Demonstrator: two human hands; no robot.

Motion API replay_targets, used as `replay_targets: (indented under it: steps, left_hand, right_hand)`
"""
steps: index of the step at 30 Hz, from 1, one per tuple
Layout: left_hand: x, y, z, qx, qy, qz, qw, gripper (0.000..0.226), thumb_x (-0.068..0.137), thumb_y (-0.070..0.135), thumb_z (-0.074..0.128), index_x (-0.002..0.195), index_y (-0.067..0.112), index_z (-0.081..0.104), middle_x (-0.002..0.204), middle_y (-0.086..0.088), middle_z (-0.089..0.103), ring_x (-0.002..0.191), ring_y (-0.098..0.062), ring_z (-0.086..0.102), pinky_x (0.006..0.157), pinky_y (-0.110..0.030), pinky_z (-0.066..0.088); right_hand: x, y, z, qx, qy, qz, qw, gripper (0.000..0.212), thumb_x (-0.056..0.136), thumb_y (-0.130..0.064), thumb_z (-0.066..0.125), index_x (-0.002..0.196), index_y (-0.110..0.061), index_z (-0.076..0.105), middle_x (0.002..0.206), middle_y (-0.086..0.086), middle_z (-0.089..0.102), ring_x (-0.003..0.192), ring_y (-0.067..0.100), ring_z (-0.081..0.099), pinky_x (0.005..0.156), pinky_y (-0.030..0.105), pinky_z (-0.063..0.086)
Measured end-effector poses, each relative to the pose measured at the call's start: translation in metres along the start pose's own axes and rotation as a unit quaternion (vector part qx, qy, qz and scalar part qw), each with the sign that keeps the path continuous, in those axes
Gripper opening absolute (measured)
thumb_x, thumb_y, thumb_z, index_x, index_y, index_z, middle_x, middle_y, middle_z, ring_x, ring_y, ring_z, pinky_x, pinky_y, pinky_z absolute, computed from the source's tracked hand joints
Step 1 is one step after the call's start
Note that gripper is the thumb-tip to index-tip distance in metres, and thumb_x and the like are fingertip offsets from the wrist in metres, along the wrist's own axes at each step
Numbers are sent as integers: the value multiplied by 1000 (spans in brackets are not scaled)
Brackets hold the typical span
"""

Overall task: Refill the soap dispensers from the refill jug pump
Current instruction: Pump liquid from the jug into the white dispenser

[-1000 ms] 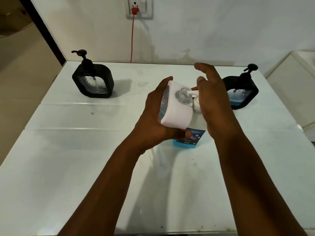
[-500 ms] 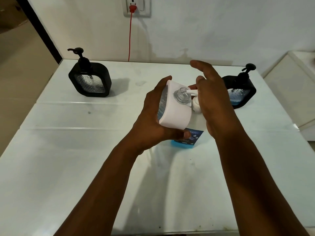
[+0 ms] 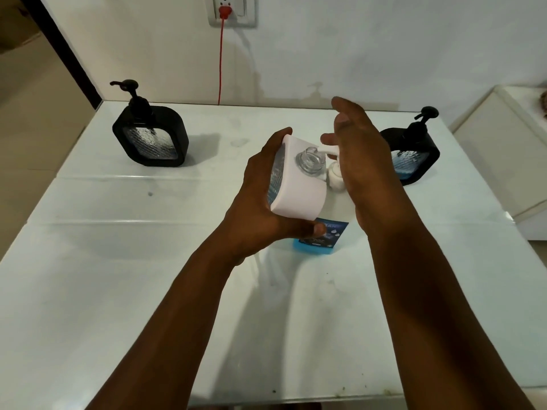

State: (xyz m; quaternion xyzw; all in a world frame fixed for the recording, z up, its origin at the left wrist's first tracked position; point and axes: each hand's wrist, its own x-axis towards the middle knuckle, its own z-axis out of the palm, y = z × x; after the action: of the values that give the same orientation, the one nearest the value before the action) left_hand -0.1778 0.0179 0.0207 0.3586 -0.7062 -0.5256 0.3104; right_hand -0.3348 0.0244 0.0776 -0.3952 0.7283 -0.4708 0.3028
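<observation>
1. The left hand grips a white soap dispenser with its pump removed, held off the tabletop and tilted so its open glass neck sits right under the white spout of the refill jug pump. This is probably to catch the soap as it comes out.
2. The refill jug stands near the middle of the tabletop, mostly hidden behind the dispenser; only its blue base and label show.
3. The right hand rests palm-down on the pump head, fingers loosely extended, grasping nothing; it seems placed for pressing.
4. Two black dispensers keep their pumps on: one near the far left corner, the other near the far right edge, showing some blue liquid.
</observation>
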Motion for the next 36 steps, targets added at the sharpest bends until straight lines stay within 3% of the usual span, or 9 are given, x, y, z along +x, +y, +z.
replay_targets:
  steps: [5, 11, 14, 19, 25, 31, 36]
  left_hand:
    - [1, 1, 0, 10, 2, 2, 1000, 134, 55, 34, 95, 166, 37, 22, 169, 17, 32, 155, -13, 38, 126, -52, 43]
    - [0, 0, -1, 0, 3, 5, 1000, 130, 54, 35, 95, 162, 43, 23, 171, 15, 32, 155, -15, 40, 125, -55, 43]
    - [0, 1, 0, 1, 5, 3, 1000, 130, 53, 36, 96, 160, 46, 23, 170, 16, 32, 155, -14, 39, 125, -53, 44]
    - [0, 3, 0, -2, 1, 2, 1000, 132, 53, 35, 95, 163, 41, 22, 170, 18, 30, 155, -13, 38, 125, -52, 43]
    - [-1, -2, -2, 1, 1, -1, 1000, 144, 47, 45, 98, 168, 38, 21, 168, 17, 32, 155, -11, 38, 124, -51, 44]
    - [0, -2, -3, -4, 2, 0, 1000, 143, 45, 57, 94, 167, 44, 19, 169, 20, 31, 155, -12, 39, 124, -52, 45]
    - [0, 0, -2, 2, 3, -2, 1000, 144, 46, 54, 95, 168, 42, 20, 168, 21, 32, 155, -10, 38, 125, -51, 44]
  right_hand:
    - [-2, -2, 1, -31, 15, 5, 999, 43, 107, -28, 28, 148, -40, 36, 155, -9, 38, 138, 12, 39, 114, 30, 27]
    - [-6, -6, -1, -49, 9, 4, 999, 45, 106, -42, 27, 151, -45, 25, 160, -13, 29, 142, 16, 35, 119, 41, 25]
    - [-9, -8, -7, -37, 0, -7, 999, 47, 105, -47, 28, 152, -46, 21, 160, -15, 26, 143, 15, 34, 119, 41, 25]
    - [-10, -10, -4, -40, -6, -11, 999, 45, 108, -32, 26, 152, -42, 26, 160, -12, 28, 139, 10, 35, 110, 27, 25]
    - [-8, -5, 3, -52, 32, 2, 998, 45, 106, -30, 27, 149, -45, 31, 155, -14, 37, 123, 10, 46, 109, 31, 31]
    - [-9, -8, -1, -61, 6, -1, 998, 46, 105, -49, 25, 151, -48, 20, 160, -16, 26, 143, 17, 33, 119, 49, 23]
    - [-14, -12, -6, -7, 8, -15, 1000, 46, 107, -40, 30, 152, -44, 26, 159, -15, 29, 140, 8, 37, 119, 34, 26]
